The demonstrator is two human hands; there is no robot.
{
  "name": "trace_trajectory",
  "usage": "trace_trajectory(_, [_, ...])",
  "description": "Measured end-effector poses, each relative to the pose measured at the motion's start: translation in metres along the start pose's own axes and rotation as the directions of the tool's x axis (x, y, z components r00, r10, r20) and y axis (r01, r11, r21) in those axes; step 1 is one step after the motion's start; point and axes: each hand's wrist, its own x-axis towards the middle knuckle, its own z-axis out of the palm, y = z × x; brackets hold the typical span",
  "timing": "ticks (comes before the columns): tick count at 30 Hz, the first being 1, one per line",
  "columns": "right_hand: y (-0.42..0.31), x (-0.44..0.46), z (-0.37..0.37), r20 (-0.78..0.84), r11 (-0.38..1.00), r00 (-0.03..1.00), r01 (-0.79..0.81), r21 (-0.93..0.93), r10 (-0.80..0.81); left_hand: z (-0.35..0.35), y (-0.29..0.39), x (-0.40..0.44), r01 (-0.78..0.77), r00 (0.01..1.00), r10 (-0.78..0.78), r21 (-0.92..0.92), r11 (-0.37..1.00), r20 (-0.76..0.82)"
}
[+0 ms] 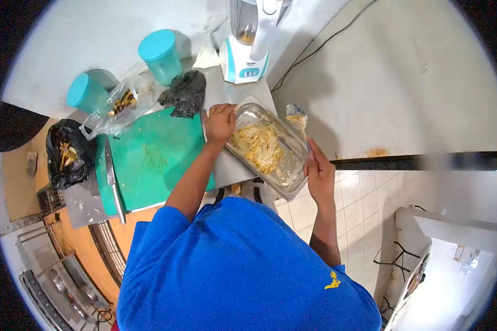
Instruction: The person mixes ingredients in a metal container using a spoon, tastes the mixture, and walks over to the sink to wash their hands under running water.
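Observation:
My left hand (221, 124) is closed on the upper left rim of a rectangular metal tray (289, 179). The tray sits at an angle, partly past the table's right edge. A mound of yellow and whitish food mixture (259, 146) covers its left and middle part, and smears show on the bare bottom. In my right hand (319, 170), off the tray's right side, is the handle of a large spoon (296, 116). Its head points up and away from me, coated with the same mixture.
Left of the tray lie a green cutting board (171, 149) and a knife (111, 174). Around it are black plastic bags (186, 92), a clear bag (141, 91) and turquoise containers (163, 60). A blender (247, 58) stands at the back, a cable (315, 52) beside it.

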Motion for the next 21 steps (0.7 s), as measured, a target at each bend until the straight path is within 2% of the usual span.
trace_trajectory(1, [0.012,0.0,0.002,-0.017,0.995,0.997,0.078,0.054,-0.078,-0.005,0.006,-0.002,0.007,1.0,-0.007,0.055,0.998,-0.012])
trace_trajectory(4, [0.031,0.001,0.012,-0.109,0.99,0.984,0.143,-0.015,-0.144,-0.005,0.007,-0.004,-0.001,0.999,0.004,0.102,0.995,-0.032])
trace_trajectory(5, [0.054,0.009,0.022,-0.06,0.942,0.96,0.256,-0.215,-0.274,-0.006,0.007,0.0,-0.005,0.999,0.011,0.115,0.993,-0.044])
trace_trajectory(7, [0.106,0.017,0.045,0.092,0.709,0.878,0.437,-0.553,-0.469,-0.009,0.009,-0.005,-0.03,0.999,0.036,0.14,0.99,-0.039])
trace_trajectory(10, [0.104,0.014,0.042,0.124,0.85,0.952,0.304,-0.43,-0.278,-0.01,0.011,-0.007,-0.07,0.993,0.09,0.224,0.972,-0.08])
trace_trajectory(11, [0.101,0.016,0.034,0.096,0.816,0.944,0.322,-0.48,-0.316,-0.01,0.012,-0.007,-0.064,0.993,0.083,0.212,0.975,-0.082])
trace_trajectory(14, [0.09,0.016,0.016,0.081,0.87,0.934,0.353,-0.344,-0.347,-0.003,0.012,-0.008,-0.054,0.993,0.079,0.253,0.966,-0.091])
trace_trajectory(15, [0.088,0.014,0.011,0.177,0.898,0.954,0.291,-0.331,-0.243,-0.008,0.015,-0.008,-0.037,0.989,0.071,0.253,0.967,-0.129])
trace_trajectory(18, [0.109,0.0,0.005,0.259,0.956,0.963,0.141,-0.258,-0.072,-0.022,0.023,-0.027,0.051,0.97,0.008,0.238,0.97,-0.242])
trace_trajectory(21, [0.128,-0.013,-0.007,0.292,0.983,0.955,0.101,-0.153,-0.052,-0.03,0.012,-0.073,0.149,0.94,-0.064,0.231,0.961,-0.336])
